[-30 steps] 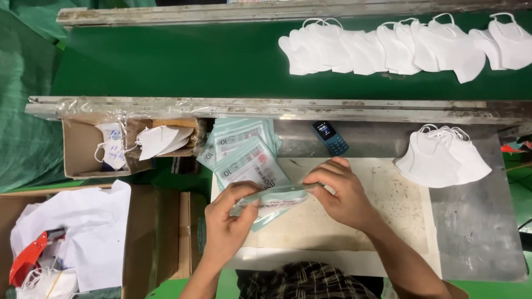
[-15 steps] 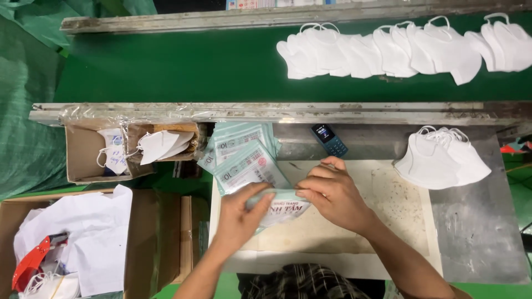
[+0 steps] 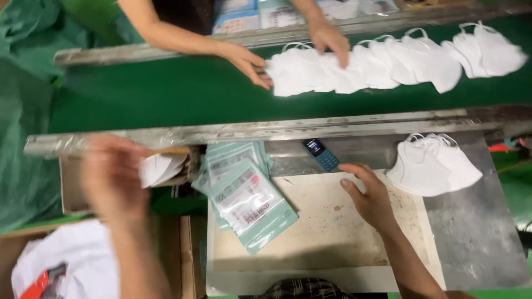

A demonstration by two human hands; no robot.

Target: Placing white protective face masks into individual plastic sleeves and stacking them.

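My left hand (image 3: 112,180) is a blur over the cardboard box (image 3: 69,188) at the left, close to a white folded mask (image 3: 159,168) lying in it; whether it holds anything is lost in the blur. Fingers apart and empty, my right hand (image 3: 370,198) rests on the pale work board (image 3: 327,232), just below a small blue phone (image 3: 320,154). A fanned stack of teal printed packets (image 3: 249,202) lies on the board's left part, between my hands.
A pile of white masks (image 3: 433,164) sits on the metal tabletop at right. On the green conveyor belt (image 3: 166,94) lies a row of white masks (image 3: 388,63), handled by another person's hands (image 3: 250,64). White cloth and a red tool (image 3: 39,285) lie at lower left.
Both hands have let go of the packet they pressed together. My left hand has swung left toward the cardboard box; my right hand has shifted right. Another person's hands have come onto the belt.
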